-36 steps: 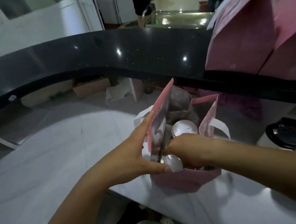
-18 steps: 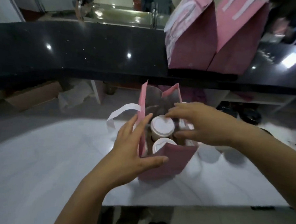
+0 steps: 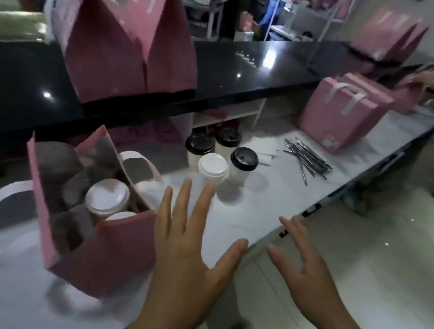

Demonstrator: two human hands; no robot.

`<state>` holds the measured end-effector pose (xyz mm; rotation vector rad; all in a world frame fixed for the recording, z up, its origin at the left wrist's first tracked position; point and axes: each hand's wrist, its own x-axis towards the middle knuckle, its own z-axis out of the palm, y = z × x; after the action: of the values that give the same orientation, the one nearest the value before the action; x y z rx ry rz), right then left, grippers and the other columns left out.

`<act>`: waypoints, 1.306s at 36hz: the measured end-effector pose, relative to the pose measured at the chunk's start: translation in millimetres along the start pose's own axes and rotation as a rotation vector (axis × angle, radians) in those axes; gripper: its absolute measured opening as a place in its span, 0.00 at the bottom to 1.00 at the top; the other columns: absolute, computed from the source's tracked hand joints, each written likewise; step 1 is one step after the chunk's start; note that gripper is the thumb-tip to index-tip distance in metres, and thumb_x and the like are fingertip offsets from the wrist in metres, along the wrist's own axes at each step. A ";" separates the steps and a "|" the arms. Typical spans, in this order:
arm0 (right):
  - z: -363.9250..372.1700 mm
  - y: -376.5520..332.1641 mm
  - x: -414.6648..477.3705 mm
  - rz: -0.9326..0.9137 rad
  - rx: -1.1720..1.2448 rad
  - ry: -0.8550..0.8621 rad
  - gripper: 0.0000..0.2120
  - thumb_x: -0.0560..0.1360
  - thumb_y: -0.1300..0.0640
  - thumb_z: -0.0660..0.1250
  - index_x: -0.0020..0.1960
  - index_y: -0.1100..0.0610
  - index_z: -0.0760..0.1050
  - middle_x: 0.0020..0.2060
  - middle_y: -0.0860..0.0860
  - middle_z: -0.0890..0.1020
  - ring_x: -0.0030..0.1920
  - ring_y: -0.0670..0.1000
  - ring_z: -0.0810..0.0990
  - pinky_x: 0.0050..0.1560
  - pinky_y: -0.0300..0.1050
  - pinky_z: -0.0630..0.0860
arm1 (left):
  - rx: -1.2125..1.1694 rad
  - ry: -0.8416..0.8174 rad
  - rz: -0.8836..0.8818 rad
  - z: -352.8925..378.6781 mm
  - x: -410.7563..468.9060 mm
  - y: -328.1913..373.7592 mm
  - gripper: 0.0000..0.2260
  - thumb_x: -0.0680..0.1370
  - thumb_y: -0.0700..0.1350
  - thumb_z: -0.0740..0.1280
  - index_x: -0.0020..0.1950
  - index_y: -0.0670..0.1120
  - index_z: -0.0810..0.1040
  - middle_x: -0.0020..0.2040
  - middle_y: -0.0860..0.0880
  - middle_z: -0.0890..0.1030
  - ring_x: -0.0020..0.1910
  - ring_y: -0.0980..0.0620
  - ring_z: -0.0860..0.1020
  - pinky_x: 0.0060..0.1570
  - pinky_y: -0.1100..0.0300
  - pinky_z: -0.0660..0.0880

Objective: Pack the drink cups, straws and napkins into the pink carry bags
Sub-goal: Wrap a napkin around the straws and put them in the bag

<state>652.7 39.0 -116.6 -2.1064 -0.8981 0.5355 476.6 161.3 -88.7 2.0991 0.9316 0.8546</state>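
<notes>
— Drink cups (image 3: 107,199) with white lids already sit in the open pink carry bag (image 3: 110,259), which stands just off the outer side of our left grip (image 3: 181,250).

— And what are we holding?

— Nothing. Both grips are spread, fingers straight. The right grip (image 3: 303,269) hangs just beside the left one, out past the edge of the worktop (image 3: 259,204).

— So the bag stands unbraced.

— Yes, and we judge that the first risk. Its walls look slanted, though blur may be to blame. A brush from our left wrist could tip it and slosh the cups inside.

— Next?

— The loose cluster just beyond our left fingertips (image 3: 186,188). A white-lidded cup (image 3: 212,169) is nearest, with a black-lidded cup (image 3: 243,160) just beside it and two more behind. If we reach in with so wide a grip, we may knock a neighbour over. If we lift by the lid alone, it could pop off.

— And further out?

— The straws (image 3: 307,156) lie in a loose heap well ahead of our right grip. A careless sweep could send some rolling off the worktop. The white sheets (image 3: 264,151) between cups and straws may be napkins; we cannot tell.
</notes>
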 end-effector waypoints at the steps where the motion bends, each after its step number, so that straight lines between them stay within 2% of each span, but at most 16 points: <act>1: -5.8 11.6 2.4 0.025 0.010 -0.005 0.32 0.68 0.34 0.65 0.71 0.33 0.65 0.77 0.33 0.56 0.75 0.32 0.51 0.72 0.40 0.56 | 0.034 -0.074 -0.024 19.3 -0.5 -0.2 0.39 0.70 0.74 0.58 0.78 0.67 0.49 0.80 0.63 0.43 0.79 0.58 0.36 0.73 0.55 0.42; 4: -26.4 46.5 12.4 0.070 0.042 -0.016 0.37 0.64 0.30 0.63 0.73 0.35 0.63 0.78 0.36 0.54 0.77 0.36 0.49 0.75 0.41 0.54 | 0.179 -0.262 -0.091 75.3 -0.5 -5.1 0.41 0.64 0.83 0.43 0.73 0.73 0.34 0.76 0.67 0.31 0.74 0.61 0.26 0.74 0.57 0.37; 7: -54.7 83.2 21.5 0.063 0.015 -0.052 0.38 0.66 0.29 0.61 0.75 0.34 0.59 0.78 0.35 0.51 0.77 0.37 0.43 0.77 0.46 0.51 | 0.292 -0.415 -0.150 126.4 4.8 2.1 0.44 0.56 0.85 0.36 0.69 0.75 0.29 0.77 0.62 0.31 0.73 0.61 0.27 0.75 0.57 0.40; 9: -76.4 111.6 27.1 0.058 -0.013 -0.064 0.36 0.69 0.30 0.62 0.76 0.35 0.58 0.78 0.36 0.50 0.78 0.38 0.42 0.79 0.50 0.51 | 0.334 -0.506 -0.193 159.5 10.0 12.0 0.45 0.54 0.86 0.39 0.68 0.75 0.32 0.79 0.59 0.34 0.73 0.59 0.30 0.76 0.55 0.42; 12: -109.3 154.4 35.5 0.072 -0.048 -0.071 0.34 0.73 0.35 0.65 0.76 0.36 0.58 0.78 0.37 0.50 0.78 0.39 0.44 0.78 0.47 0.50 | 0.351 -0.589 -0.218 211.4 18.4 25.2 0.46 0.54 0.86 0.41 0.69 0.74 0.33 0.80 0.57 0.36 0.78 0.52 0.34 0.77 0.51 0.43; 14: -128.2 179.7 43.9 0.071 -0.041 -0.079 0.33 0.74 0.36 0.66 0.75 0.34 0.58 0.78 0.36 0.50 0.78 0.39 0.44 0.76 0.42 0.49 | 0.345 -0.603 -0.220 245.6 28.7 34.4 0.46 0.58 0.84 0.46 0.72 0.72 0.35 0.81 0.56 0.37 0.79 0.50 0.36 0.77 0.50 0.44; 17: -151.5 208.9 60.5 0.117 -0.032 -0.097 0.32 0.74 0.37 0.66 0.75 0.35 0.58 0.78 0.37 0.51 0.78 0.39 0.45 0.76 0.43 0.51 | 0.339 -0.607 -0.233 284.9 43.7 49.0 0.43 0.71 0.74 0.61 0.77 0.67 0.40 0.81 0.55 0.38 0.79 0.50 0.36 0.77 0.50 0.44; 22: -181.1 231.5 86.6 0.163 0.037 -0.138 0.31 0.74 0.38 0.66 0.74 0.34 0.59 0.76 0.36 0.54 0.77 0.38 0.48 0.76 0.43 0.54 | 0.285 -0.687 -0.287 320.3 62.2 67.4 0.42 0.73 0.68 0.66 0.78 0.66 0.42 0.81 0.58 0.40 0.80 0.53 0.38 0.78 0.50 0.45; 28: -203.2 253.1 158.4 0.178 0.066 -0.164 0.31 0.75 0.39 0.67 0.75 0.37 0.61 0.77 0.38 0.55 0.77 0.39 0.49 0.75 0.42 0.54 | 0.289 -0.665 -0.390 371.3 121.4 61.2 0.41 0.74 0.65 0.67 0.79 0.64 0.45 0.82 0.55 0.45 0.80 0.51 0.42 0.78 0.50 0.48; 33: -228.8 275.9 230.0 0.181 0.032 -0.202 0.30 0.74 0.38 0.67 0.73 0.35 0.62 0.74 0.32 0.55 0.77 0.37 0.50 0.75 0.43 0.55 | 0.307 -0.618 -0.396 436.9 201.1 51.4 0.39 0.75 0.64 0.67 0.80 0.61 0.50 0.81 0.52 0.53 0.80 0.49 0.50 0.77 0.50 0.54; 38: -269.9 296.1 304.4 0.218 -0.033 -0.252 0.25 0.75 0.42 0.68 0.67 0.30 0.61 0.70 0.30 0.58 0.72 0.33 0.53 0.69 0.36 0.55 | 0.408 -0.460 -0.503 499.8 296.3 40.2 0.36 0.77 0.62 0.66 0.80 0.52 0.55 0.75 0.46 0.68 0.71 0.41 0.67 0.66 0.48 0.67; 41: -296.7 302.1 342.8 0.229 -0.023 -0.274 0.23 0.75 0.44 0.68 0.66 0.31 0.63 0.63 0.21 0.57 0.65 0.24 0.57 0.67 0.34 0.58 | 0.367 -0.350 -0.552 526.1 338.0 35.6 0.34 0.77 0.62 0.66 0.78 0.52 0.59 0.68 0.45 0.75 0.65 0.41 0.73 0.58 0.48 0.73; 43: -311.0 302.0 368.0 0.219 -0.011 -0.268 0.22 0.75 0.45 0.69 0.64 0.30 0.65 0.64 0.23 0.60 0.62 0.20 0.59 0.67 0.37 0.61 | 0.385 -0.317 -0.548 538.3 358.7 35.0 0.32 0.77 0.61 0.66 0.77 0.52 0.61 0.65 0.46 0.76 0.63 0.42 0.74 0.54 0.49 0.74; 45: -320.5 301.2 390.3 0.206 -0.009 -0.275 0.22 0.75 0.45 0.68 0.65 0.32 0.67 0.68 0.30 0.65 0.67 0.27 0.61 0.66 0.37 0.63 | 0.421 -0.306 -0.548 546.8 375.2 34.0 0.28 0.78 0.57 0.66 0.76 0.51 0.63 0.64 0.45 0.76 0.61 0.43 0.75 0.52 0.50 0.75; 47: -324.4 299.1 410.2 0.204 -0.012 -0.291 0.22 0.75 0.46 0.69 0.67 0.34 0.68 0.72 0.35 0.65 0.72 0.36 0.61 0.60 0.28 0.66 | 0.417 -0.285 -0.570 551.1 386.3 33.3 0.26 0.79 0.51 0.66 0.75 0.52 0.65 0.62 0.45 0.76 0.59 0.43 0.76 0.50 0.51 0.75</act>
<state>1251.4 49.9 -182.8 -2.1787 -0.8493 0.9644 1117.7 281.2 -257.9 2.0351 1.5355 0.0681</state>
